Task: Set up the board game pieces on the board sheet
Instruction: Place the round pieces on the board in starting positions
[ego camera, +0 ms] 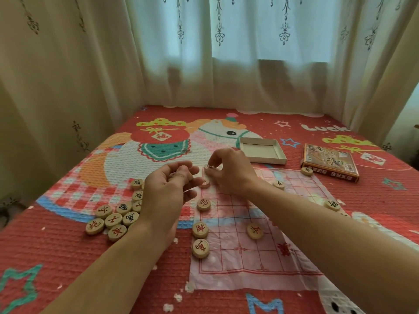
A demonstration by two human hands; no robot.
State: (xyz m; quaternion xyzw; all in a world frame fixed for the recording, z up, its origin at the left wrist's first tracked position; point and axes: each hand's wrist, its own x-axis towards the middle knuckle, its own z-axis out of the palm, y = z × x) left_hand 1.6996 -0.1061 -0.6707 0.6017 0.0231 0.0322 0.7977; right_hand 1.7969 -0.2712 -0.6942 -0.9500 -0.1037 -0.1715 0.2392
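Observation:
A thin see-through board sheet (pixel 254 252) with a red grid lies on the red mat. Round wooden pieces with red characters stand along its left edge (pixel 200 248), (pixel 200 230), (pixel 203 204), and more sit on its grid (pixel 254 231), (pixel 278 184). My right hand (pixel 229 171) pinches one wooden piece (pixel 208 166) at the sheet's far left corner. My left hand (pixel 172 189) hovers left of the sheet with its fingers curled; whether it holds pieces is hidden. A pile of loose pieces (pixel 115 219) lies under my left wrist.
An empty open cardboard tray (pixel 263 150) rests beyond the sheet. The printed box lid (pixel 330 163) lies at the far right, with a piece (pixel 306 171) beside it. Another piece (pixel 332 205) sits at the sheet's right edge. Curtains (pixel 204 64) hang around the mat.

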